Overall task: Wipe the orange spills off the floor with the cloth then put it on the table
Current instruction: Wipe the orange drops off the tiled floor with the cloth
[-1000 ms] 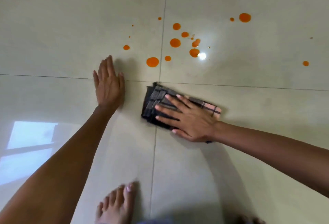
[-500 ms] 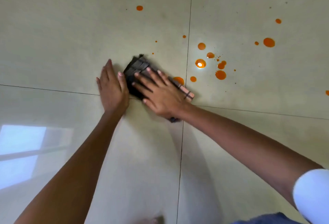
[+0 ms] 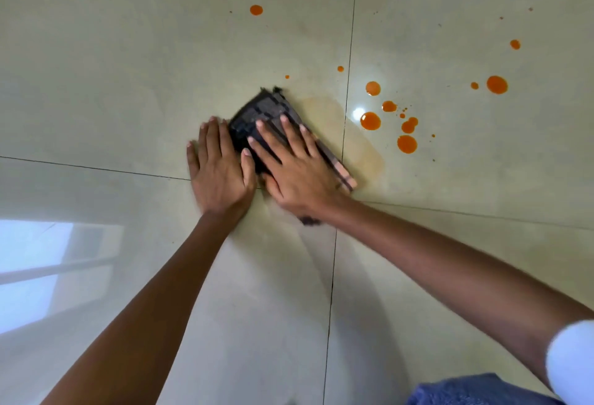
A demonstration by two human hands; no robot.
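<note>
floor [image 3: 128, 83]: glossy glazed tile, smooth, mirrors a window at 8 o'clock
cloth [image 3: 257, 115]: dark woven checked fabric, matt, frayed corner
spills [image 3: 370, 121]: wet, shiny orange

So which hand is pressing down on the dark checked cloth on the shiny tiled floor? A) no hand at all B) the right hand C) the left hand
B: the right hand lies flat, fingers spread, on the dark checked cloth, while the left hand rests on the bare tiled floor beside it.

The right hand [image 3: 295, 173] hides most of the blurred dark cloth [image 3: 257, 115], and the frame edge crops the white sleeve [image 3: 572, 359].
</note>
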